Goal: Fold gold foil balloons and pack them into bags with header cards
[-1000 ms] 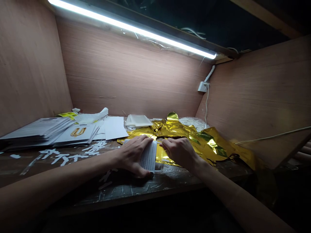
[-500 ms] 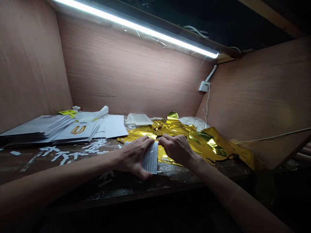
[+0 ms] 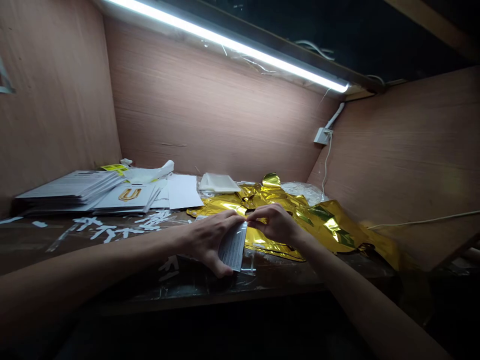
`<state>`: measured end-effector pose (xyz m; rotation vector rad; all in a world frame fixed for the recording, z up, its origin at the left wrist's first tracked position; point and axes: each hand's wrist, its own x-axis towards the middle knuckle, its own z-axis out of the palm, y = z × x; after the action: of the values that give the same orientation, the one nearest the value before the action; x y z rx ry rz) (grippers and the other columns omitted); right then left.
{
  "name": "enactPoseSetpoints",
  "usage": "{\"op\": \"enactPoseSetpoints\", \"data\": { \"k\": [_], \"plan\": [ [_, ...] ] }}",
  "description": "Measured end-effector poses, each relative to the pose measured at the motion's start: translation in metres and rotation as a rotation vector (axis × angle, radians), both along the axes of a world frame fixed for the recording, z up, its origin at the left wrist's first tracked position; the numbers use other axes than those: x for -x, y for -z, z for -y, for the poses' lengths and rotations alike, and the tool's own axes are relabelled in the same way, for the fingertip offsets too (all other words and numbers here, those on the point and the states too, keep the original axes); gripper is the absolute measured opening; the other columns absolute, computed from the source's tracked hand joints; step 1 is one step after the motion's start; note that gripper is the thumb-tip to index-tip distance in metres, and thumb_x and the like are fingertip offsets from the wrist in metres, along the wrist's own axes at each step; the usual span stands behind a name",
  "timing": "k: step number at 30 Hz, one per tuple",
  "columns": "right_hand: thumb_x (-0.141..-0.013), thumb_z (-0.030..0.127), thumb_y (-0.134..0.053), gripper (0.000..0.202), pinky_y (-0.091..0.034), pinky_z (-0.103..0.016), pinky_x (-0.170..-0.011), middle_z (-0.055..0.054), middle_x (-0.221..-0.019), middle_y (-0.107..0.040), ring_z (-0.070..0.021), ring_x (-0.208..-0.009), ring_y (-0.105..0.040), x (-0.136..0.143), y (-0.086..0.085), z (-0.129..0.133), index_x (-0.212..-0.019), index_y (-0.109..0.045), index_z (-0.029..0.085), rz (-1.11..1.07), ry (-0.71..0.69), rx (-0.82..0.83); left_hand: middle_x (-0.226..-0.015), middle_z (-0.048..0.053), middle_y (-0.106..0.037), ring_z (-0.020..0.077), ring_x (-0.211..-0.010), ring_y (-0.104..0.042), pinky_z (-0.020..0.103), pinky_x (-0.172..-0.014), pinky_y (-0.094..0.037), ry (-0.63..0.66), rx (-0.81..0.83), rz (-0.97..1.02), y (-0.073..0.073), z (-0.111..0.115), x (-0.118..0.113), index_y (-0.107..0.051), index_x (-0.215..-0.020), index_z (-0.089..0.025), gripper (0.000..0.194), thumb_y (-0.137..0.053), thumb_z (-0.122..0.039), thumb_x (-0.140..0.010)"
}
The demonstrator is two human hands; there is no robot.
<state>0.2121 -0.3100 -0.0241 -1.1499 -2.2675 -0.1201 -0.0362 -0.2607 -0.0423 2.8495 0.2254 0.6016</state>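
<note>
My left hand [image 3: 213,242] spread, clasping a grey-white rectangular paper card [image 3: 233,249], 6 o'clock | right hand [image 3: 272,222] pinching at its far corner, can't tell what | looks midway, card not yet let go

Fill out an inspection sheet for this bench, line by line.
Surface: dark bench, scuffed and shiny in places.
Job's things: printed card under the left hand; clear film shows past its right edge.
Clutter: white paper strips scattered at left; card stacks behind them; crumpled gold foil at right.
Hands: left spans the card, thumb near its lower edge; right hand has fingertips together at its upper right corner, any pinched item too small to tell.
Cables: one white cable hangs from the socket box; another cable crosses the right panel.
Surroundings: wooden panels on three sides; lit tube overhead.
</note>
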Motion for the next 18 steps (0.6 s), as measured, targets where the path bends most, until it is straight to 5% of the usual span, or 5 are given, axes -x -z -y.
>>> {"op": "enactPoseSetpoints", "data": {
  "k": [4, 10, 14, 18],
  "plan": [
    [-0.086, 0.035, -0.076, 0.011, -0.053, -0.034, -0.078, -0.003, -0.084, -0.080, -0.0200, -0.077, -0.073, 0.005, -0.004, 0.004, -0.091, -0.083, 0.028, -0.106, 0.072, 0.150, -0.145, 0.019, -0.049, 0.0392, -0.128, -0.053, 0.051, -0.108, -0.047, 0.042, -0.004, -0.030, -0.003, -0.008, 0.005, -0.036, -0.154, -0.016, 0.118, -0.088, -0.057, -0.057],
    [-0.081, 0.035, -0.077, 0.041, -0.053, -0.030, -0.073, -0.007, -0.091, -0.080, -0.0211, -0.086, -0.074, -0.009, 0.013, 0.013, -0.120, -0.075, 0.020, -0.458, 0.032, 0.605, -0.150, 0.021, -0.049, 0.0437, -0.140, -0.044, 0.059, -0.120, -0.030, 0.125, -0.102, -0.096, -0.012, -0.021, 0.009, -0.037, -0.156, -0.015, 0.118, -0.085, -0.056, -0.057],
    [-0.079, 0.027, -0.073, 0.024, -0.047, -0.027, -0.063, -0.002, -0.075, -0.076, -0.0167, -0.066, -0.067, -0.004, 0.027, 0.022, -0.101, -0.080, 0.021, -0.318, 0.213, 0.472, -0.161, 0.020, -0.040, 0.0451, -0.150, -0.030, 0.064, -0.123, -0.020, 0.111, -0.088, -0.262, -0.012, -0.029, 0.012, -0.033, -0.159, -0.015, 0.117, -0.083, -0.053, -0.061],
    [-0.077, 0.015, -0.068, 0.030, -0.050, -0.032, -0.082, 0.000, -0.086, -0.077, -0.0183, -0.079, -0.070, 0.005, 0.030, 0.032, -0.102, -0.081, 0.028, -0.025, 0.151, 0.194, -0.164, 0.015, -0.038, 0.0424, -0.152, -0.029, 0.061, -0.122, -0.024, 0.113, -0.058, -0.318, -0.014, -0.028, 0.017, -0.042, -0.156, -0.020, 0.104, -0.082, -0.043, -0.063]
  ]
}}
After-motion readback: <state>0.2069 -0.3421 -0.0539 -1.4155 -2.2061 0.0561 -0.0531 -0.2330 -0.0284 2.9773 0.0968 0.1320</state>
